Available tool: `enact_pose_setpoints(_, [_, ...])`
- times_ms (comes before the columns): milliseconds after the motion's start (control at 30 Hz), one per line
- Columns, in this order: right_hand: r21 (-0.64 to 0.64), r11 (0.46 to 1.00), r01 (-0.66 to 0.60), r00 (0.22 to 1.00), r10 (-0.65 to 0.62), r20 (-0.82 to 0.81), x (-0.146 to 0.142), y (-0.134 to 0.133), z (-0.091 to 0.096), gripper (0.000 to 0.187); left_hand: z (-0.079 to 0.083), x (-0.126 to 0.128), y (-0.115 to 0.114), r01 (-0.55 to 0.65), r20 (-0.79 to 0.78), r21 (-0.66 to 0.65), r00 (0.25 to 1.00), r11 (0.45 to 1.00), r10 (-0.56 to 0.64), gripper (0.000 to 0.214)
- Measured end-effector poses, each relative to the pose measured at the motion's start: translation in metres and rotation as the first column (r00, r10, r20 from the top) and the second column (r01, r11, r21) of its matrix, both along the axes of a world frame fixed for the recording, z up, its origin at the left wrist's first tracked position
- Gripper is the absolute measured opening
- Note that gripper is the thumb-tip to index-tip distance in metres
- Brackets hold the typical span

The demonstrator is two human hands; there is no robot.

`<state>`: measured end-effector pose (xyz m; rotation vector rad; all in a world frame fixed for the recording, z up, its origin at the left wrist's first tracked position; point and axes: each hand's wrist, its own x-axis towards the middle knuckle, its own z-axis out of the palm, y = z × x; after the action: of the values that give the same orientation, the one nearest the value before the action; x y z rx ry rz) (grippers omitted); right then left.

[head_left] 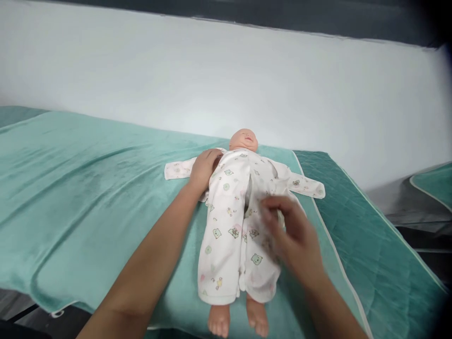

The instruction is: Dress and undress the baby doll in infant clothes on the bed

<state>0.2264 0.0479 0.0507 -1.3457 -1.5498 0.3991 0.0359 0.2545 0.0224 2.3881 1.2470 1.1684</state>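
Note:
A baby doll (243, 139) lies on its back on a teal blanket (88, 188), head away from me and bare feet near the front edge. It wears a white romper (226, 226) printed with small bears and dots, open along the front. My left hand (204, 167) rests on the romper at the doll's shoulder, fingers curled on the cloth. My right hand (289, 235) is blurred over the romper's right side at the hip, fingers bent and seemingly pinching a bit of white cloth.
The blanket covers a bed or table that ends near me. A darker quilted teal pad (363, 245) lies to the right. A white wall (226, 84) runs behind, and another teal pad's corner (434, 183) shows at far right.

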Motion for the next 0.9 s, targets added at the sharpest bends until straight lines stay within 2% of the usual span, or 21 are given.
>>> enact_pose_setpoints(67, [-0.045,0.984,-0.173,0.970,0.178,0.168,-0.018,-0.043,-0.006,0.022,-0.002,-0.004,-0.007,-0.026,-0.025,0.041,0.999,0.999,0.027,0.028])
enact_pose_setpoints(133, [-0.022,0.975,-0.222,0.920,0.216,0.328,-0.032,-0.073,-0.013,0.027,-0.005,-0.008,-0.013,-0.059,-0.027,0.072,0.998,0.996,0.061,0.028])
enact_pose_setpoints(233, [-0.004,0.988,-0.155,0.867,0.138,0.479,-0.045,-0.097,-0.022,0.028,-0.009,-0.014,-0.023,-0.103,-0.022,0.090,0.994,0.991,0.106,0.029])
enact_pose_setpoints(367, [-0.004,0.999,-0.045,0.828,0.039,0.560,-0.055,-0.105,-0.028,0.020,-0.010,-0.022,-0.048,-0.187,0.057,0.060,0.981,0.980,0.184,0.031])
enact_pose_setpoints(467, [0.007,1.000,0.006,0.834,-0.009,0.552,-0.062,-0.106,-0.031,0.019,-0.009,-0.030,-0.090,-0.236,0.138,-0.052,0.961,0.970,0.241,0.023])
enact_pose_setpoints(600, [-0.001,1.000,-0.018,0.863,0.016,0.505,-0.067,-0.106,-0.034,0.021,-0.013,-0.045,-0.177,-0.177,0.193,-0.318,0.950,0.932,0.246,0.019])
enact_pose_setpoints(667, [0.009,0.998,-0.056,0.879,0.045,0.474,-0.066,-0.107,-0.032,0.022,-0.018,-0.053,-0.221,-0.136,0.203,-0.402,0.951,0.905,0.233,0.018])
enact_pose_setpoints(767, [0.049,0.990,-0.130,0.902,0.098,0.420,-0.063,-0.110,-0.025,0.023,-0.028,-0.062,-0.271,0.003,0.260,-0.436,0.958,0.900,0.123,0.016])
enact_pose_setpoints(833, [0.074,0.982,-0.172,0.905,0.128,0.406,-0.062,-0.114,-0.021,0.024,-0.034,-0.063,-0.290,0.047,0.256,-0.399,0.965,0.916,0.062,0.024])
enact_pose_setpoints(900, [0.084,0.978,-0.193,0.901,0.143,0.409,-0.063,-0.118,-0.019,0.025,-0.039,-0.061,-0.298,0.029,0.227,-0.357,0.972,0.934,0.057,0.036])
